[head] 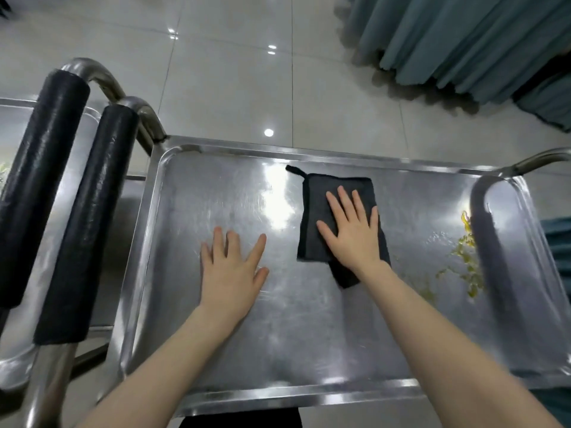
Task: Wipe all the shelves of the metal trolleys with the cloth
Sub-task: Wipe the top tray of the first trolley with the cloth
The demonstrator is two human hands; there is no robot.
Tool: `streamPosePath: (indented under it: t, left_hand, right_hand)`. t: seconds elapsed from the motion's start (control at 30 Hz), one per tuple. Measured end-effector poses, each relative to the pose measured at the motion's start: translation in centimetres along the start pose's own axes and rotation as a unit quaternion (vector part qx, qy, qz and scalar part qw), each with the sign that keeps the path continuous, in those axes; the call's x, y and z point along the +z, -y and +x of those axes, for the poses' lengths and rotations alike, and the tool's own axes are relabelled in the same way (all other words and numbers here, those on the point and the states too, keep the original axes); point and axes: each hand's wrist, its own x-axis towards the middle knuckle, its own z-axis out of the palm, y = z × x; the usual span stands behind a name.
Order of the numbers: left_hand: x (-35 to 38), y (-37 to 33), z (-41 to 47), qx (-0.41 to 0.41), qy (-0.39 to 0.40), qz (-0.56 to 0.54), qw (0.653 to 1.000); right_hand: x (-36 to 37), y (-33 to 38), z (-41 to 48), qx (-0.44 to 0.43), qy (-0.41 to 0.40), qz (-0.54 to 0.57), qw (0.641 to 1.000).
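Note:
The top shelf [278,341] of a steel trolley fills the view below me. A dark grey folded cloth [318,217] with a small loop lies flat on it, right of centre toward the far rim. My right hand [352,230] presses flat on the cloth, fingers spread and pointing away from me. My left hand [231,267] rests flat on the bare metal to the left of the cloth, palm down, holding nothing. Yellow-green marks [466,264] show on the shelf's right part.
A second steel trolley [12,125] stands close on the left. Two black padded handles [89,223] rise between the two trolleys. A bare metal handle [540,159] curves up at the right end. Teal curtains [463,41] hang at the far right over glossy floor tiles.

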Motion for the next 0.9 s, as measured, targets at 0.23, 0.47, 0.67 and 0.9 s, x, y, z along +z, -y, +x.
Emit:
streamPosePath:
  t: [0.23, 0.47, 0.67, 0.9]
  left_hand:
    - [-0.4, -0.4, -0.1, -0.019, -0.015, -0.037, 0.999]
    - [-1.2, -5.4, 1.5, 0.056, -0.05, -0.128, 0.989]
    - [0.1, -10.3, 1.8, 0.031, 0.002, -0.119, 0.992]
    - [0.2, -13.0, 2.7, 0.005, -0.045, -0.072, 0.996]
  right_hand:
    - [-0.2, 0.3, 0.4, 0.01, -0.009, 0.012, 1.0]
    - [3.9, -2.5, -17.8, -0.094, -0.001, 0.003, 0.996]
    - [1.7, -6.1, -10.5, -0.09, -0.01, 0.0, 0.996]
    - [-1.6, -8.7, 4.7, 0.013, 0.005, 0.018, 1.0]
